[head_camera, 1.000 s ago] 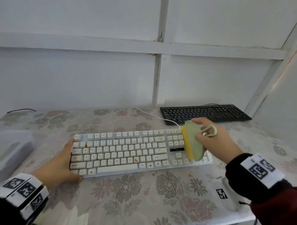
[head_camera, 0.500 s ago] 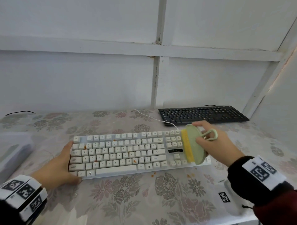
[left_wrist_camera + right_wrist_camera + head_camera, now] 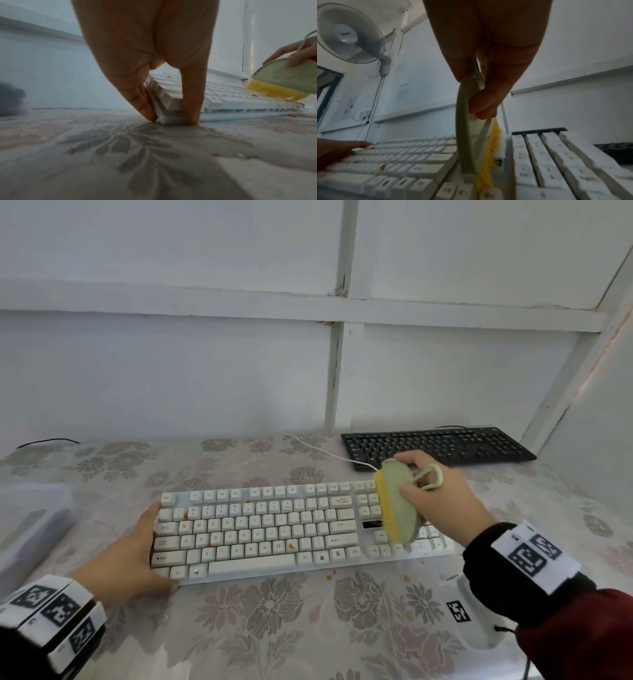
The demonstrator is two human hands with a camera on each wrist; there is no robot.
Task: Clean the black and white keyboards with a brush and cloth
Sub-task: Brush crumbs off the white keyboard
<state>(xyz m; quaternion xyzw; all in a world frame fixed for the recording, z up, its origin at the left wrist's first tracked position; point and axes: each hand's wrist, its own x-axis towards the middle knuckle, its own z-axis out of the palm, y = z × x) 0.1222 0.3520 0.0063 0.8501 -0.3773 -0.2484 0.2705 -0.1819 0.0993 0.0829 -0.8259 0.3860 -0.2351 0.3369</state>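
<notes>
A white keyboard (image 3: 260,529) with orange crumbs lies across the flowered table. My left hand (image 3: 137,553) clasps its near left corner (image 3: 169,116), thumb at the front edge, fingers along the left end. My right hand (image 3: 442,501) grips a pale green brush (image 3: 400,501) with yellow bristles (image 3: 274,92) by its back. The bristles meet the keys between the arrow block and the number pad (image 3: 489,159). A black keyboard (image 3: 435,445) lies at the back right, untouched. No cloth is in view.
A translucent white box (image 3: 30,529) stands at the left edge. Orange crumbs (image 3: 406,578) dot the tablecloth in front of the keyboard. A white tagged object (image 3: 469,614) lies under my right forearm. A white panelled wall closes the back and right.
My right hand has drawn the brush a little leftward and toward the back rows of the white keyboard's right end. The left hand has kept its hold on the corner.
</notes>
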